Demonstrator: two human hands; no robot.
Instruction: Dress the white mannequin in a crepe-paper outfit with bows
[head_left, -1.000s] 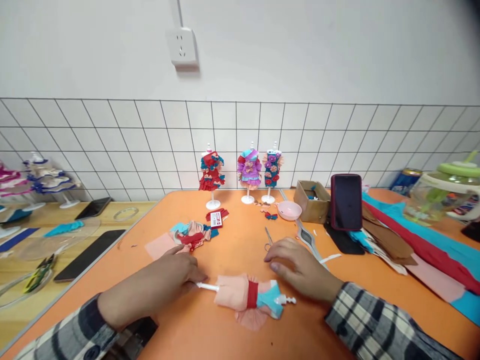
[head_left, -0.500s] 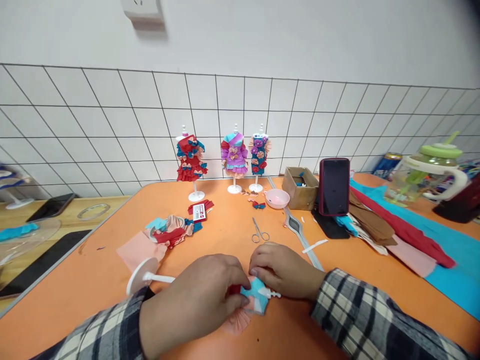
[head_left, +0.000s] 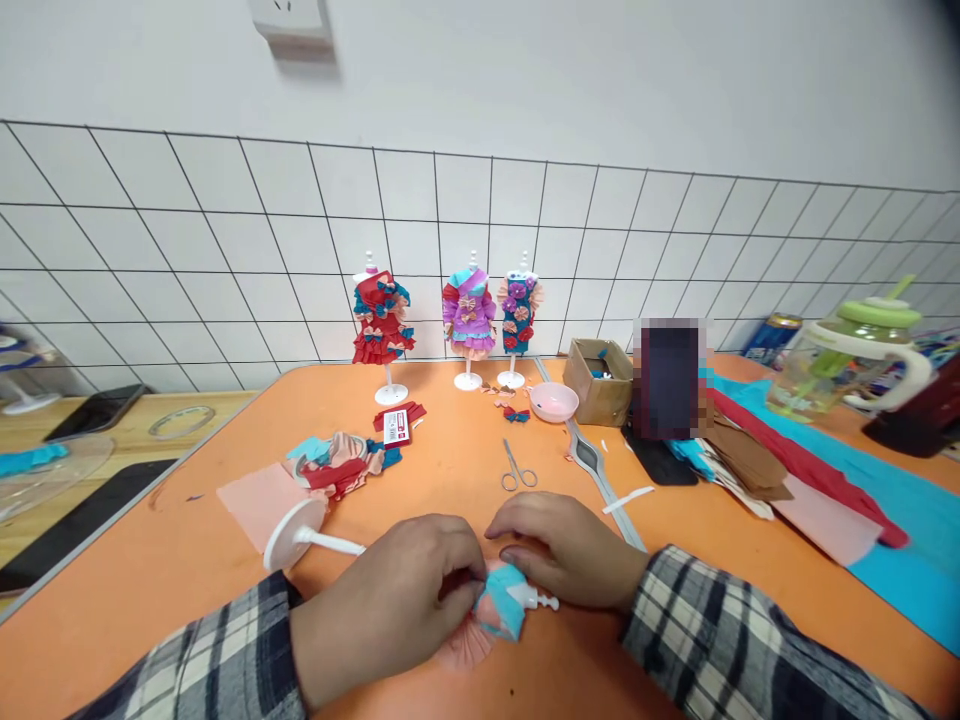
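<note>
A small white dress form (head_left: 337, 543) lies on its side, its round base to the left and its knobbed neck to the right. Blue and pink crepe paper (head_left: 504, 603) wraps its upper part, and a pleated pink piece (head_left: 466, 643) spreads below. My left hand (head_left: 397, 600) is closed around the form's middle, thumb and index finger pinched at the paper's left edge. My right hand (head_left: 566, 550) rests at the upper right side of the paper, fingers curved and apart, thumb near its top edge; it holds nothing visible.
Three dressed forms (head_left: 469, 315) stand at the back. Scissors (head_left: 517, 468) lie ahead of my hands, with paper scraps (head_left: 349, 465) to the left. A pink bowl (head_left: 554, 402), cardboard box (head_left: 598, 385), blurred upright phone (head_left: 670, 380), paper sheets (head_left: 825, 515) and jug (head_left: 840, 350) are to the right.
The form has rolled a little, and its base has tipped and moved right. My right hand's fingers have lifted and opened from the paper.
</note>
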